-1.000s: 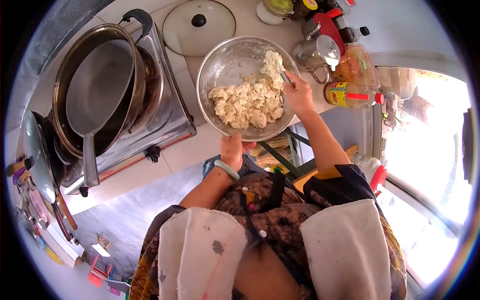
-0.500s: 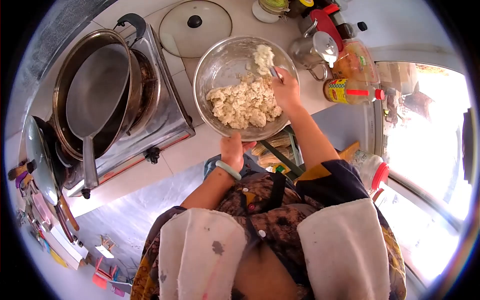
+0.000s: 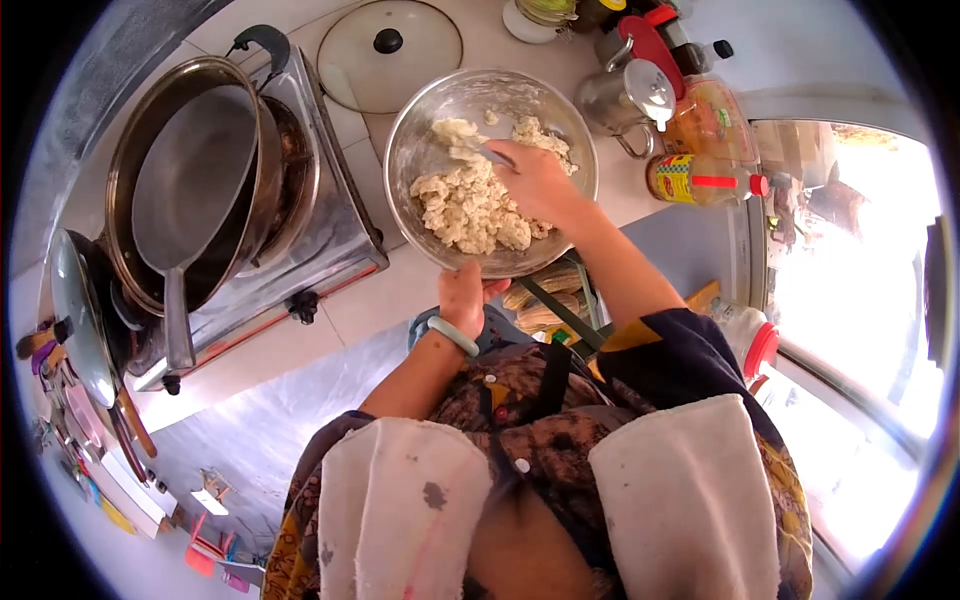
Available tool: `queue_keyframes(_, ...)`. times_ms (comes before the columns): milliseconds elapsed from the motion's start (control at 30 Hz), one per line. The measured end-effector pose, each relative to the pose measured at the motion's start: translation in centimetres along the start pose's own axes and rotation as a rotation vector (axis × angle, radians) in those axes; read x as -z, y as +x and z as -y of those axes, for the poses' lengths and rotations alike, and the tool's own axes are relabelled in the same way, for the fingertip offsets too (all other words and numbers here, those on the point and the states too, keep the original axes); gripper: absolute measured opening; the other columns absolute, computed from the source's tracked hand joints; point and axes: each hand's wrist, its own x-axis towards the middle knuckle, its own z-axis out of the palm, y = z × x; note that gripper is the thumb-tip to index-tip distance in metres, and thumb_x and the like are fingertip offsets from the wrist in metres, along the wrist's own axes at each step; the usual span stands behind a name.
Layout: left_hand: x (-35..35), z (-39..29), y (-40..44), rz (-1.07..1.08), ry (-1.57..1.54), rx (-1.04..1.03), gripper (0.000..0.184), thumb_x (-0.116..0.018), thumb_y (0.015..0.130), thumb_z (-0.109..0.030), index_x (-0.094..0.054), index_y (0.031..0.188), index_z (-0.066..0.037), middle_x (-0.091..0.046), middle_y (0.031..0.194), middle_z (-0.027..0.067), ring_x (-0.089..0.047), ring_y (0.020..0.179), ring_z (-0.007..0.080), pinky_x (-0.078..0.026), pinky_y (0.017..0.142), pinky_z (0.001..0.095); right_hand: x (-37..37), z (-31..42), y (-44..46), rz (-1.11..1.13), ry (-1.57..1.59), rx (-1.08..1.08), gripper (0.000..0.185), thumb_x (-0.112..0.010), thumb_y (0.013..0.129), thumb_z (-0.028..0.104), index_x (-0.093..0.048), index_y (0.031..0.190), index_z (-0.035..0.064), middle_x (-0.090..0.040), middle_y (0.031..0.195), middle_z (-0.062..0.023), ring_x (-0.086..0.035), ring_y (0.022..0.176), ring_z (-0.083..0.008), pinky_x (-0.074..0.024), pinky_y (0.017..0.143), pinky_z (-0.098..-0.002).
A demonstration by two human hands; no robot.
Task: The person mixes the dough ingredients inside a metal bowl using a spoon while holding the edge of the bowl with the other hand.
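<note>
A wide steel mixing bowl (image 3: 402, 205) stands at the counter's front edge, holding lumpy pale dough (image 3: 470, 210). My left hand (image 3: 463, 298), with a pale bangle on its wrist, is closed on the bowl's near rim. Inside the bowl, my right hand (image 3: 540, 185) grips what looks like a spoon (image 3: 492, 154); its head is hidden under a clump of dough, so its shape does not show. More dough sits along the bowl's right side, partly behind that hand.
Left of the bowl is a gas stove (image 3: 340, 225) bearing a large pot (image 3: 118, 200) with a long-handled pan (image 3: 190, 180) in it. A glass lid (image 3: 350, 60) lies behind. On the right are a steel pitcher (image 3: 610, 100) and a bottle with a yellow label (image 3: 675, 180).
My right hand has moved left across the bowl, carrying the dough-covered spoon from the right side toward the middle left. My left hand keeps its place on the rim.
</note>
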Motion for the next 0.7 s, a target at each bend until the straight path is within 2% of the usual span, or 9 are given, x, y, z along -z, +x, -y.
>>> queue_keyframes(100,0.7,0.5,0.4,0.108,0.005,-0.024,0.027,-0.042,0.093,-0.012,-0.049,0.111,0.007,-0.062,0.108,0.0197,-0.066,0.092,0.0301,-0.059,0.075,0.0394,3.7,-2.4,0.1,-0.045,-0.367,0.199,0.040,-0.053,0.088,0.013,-0.054,0.128,0.0113,-0.065,0.100,-0.0230,-0.064,0.093,-0.0385,-0.0508,0.082,-0.0462)
queue_keyframes(167,0.5,0.5,0.3,0.092,-0.010,-0.025,0.027,-0.041,0.093,-0.011,-0.049,0.111,0.007,-0.062,0.108,0.0200,-0.065,0.092,0.0301,-0.059,0.075,0.0396,6.8,-3.4,1.8,0.036,-0.658,0.227,0.044,-0.055,0.085,0.009,-0.054,0.128,0.0120,-0.066,0.096,-0.0219,-0.065,0.090,-0.0377,-0.0522,0.078,-0.0468)
queue_keyframes(267,0.4,0.2,0.2,0.078,-0.051,0.006,0.027,-0.041,0.091,-0.008,-0.048,0.112,0.008,-0.062,0.108,0.0206,-0.065,0.092,0.0305,-0.059,0.076,0.0399,8.5,-3.3,4.6,0.197,-0.863,0.214,0.048,-0.054,0.081,0.004,-0.054,0.128,0.0125,-0.066,0.094,-0.0224,-0.065,0.091,-0.0363,-0.0529,0.075,-0.0472)
queue_keyframes(367,0.1,0.3,0.0,0.070,-0.119,0.009,0.026,-0.042,0.090,-0.007,-0.047,0.111,0.008,-0.062,0.107,0.0208,-0.066,0.091,0.0310,-0.060,0.076,0.0406,8.1,-2.5,4.4,0.355,-0.906,0.153,0.047,-0.055,0.080,0.003,-0.056,0.126,0.0111,-0.066,0.095,-0.0225,-0.064,0.093,-0.0372,-0.0520,0.078,-0.0469)
queue_keyframes(467,0.1,0.6,0.1,0.029,-0.132,-0.016,0.026,-0.043,0.090,-0.007,-0.046,0.110,0.008,-0.062,0.106,0.0214,-0.066,0.090,0.0310,-0.060,0.075,0.0412,8.0,-5.3,4.2,0.365,-0.802,0.190,0.042,-0.053,0.082,0.006,-0.058,0.124,0.0097,-0.066,0.095,-0.0225,-0.064,0.094,-0.0385,-0.0506,0.081,-0.0463)
queue_keyframes(567,0.3,0.7,0.3,0.043,-0.141,-0.035,0.026,-0.043,0.090,-0.008,-0.046,0.110,0.009,-0.062,0.106,0.0219,-0.066,0.089,0.0316,-0.061,0.074,0.0412,8.2,-5.6,1.8,0.315,-0.608,0.076,0.039,-0.052,0.086,0.011,-0.059,0.124,0.0077,-0.065,0.096,-0.0240,-0.064,0.093,-0.0382,-0.0501,0.082,-0.0436)
queue_keyframes(633,0.5,1.2,0.7,0.045,-0.145,-0.031,0.027,-0.043,0.091,-0.009,-0.047,0.110,0.009,-0.062,0.105,0.0218,-0.066,0.089,0.0318,-0.061,0.073,0.0407,8.0,-6.0,0.3,0.302,-0.377,-0.115,0.040,-0.052,0.088,0.016,-0.058,0.127,0.0076,-0.065,0.096,-0.0243,-0.064,0.091,-0.0380,-0.0500,0.081,-0.0430)
queue_keyframes(700,0.8,1.6,1.4,0.037,-0.119,-0.016,0.027,-0.043,0.091,-0.009,-0.047,0.110,0.009,-0.062,0.105,0.0217,-0.066,0.090,0.0318,-0.061,0.073,0.0402,7.5,-5.5,-1.2,0.287,0.044,-0.498,0.043,-0.054,0.089,0.022,-0.055,0.130,0.0073,-0.066,0.096,-0.0234,-0.064,0.087,-0.0390,-0.0496,0.077,-0.0421)
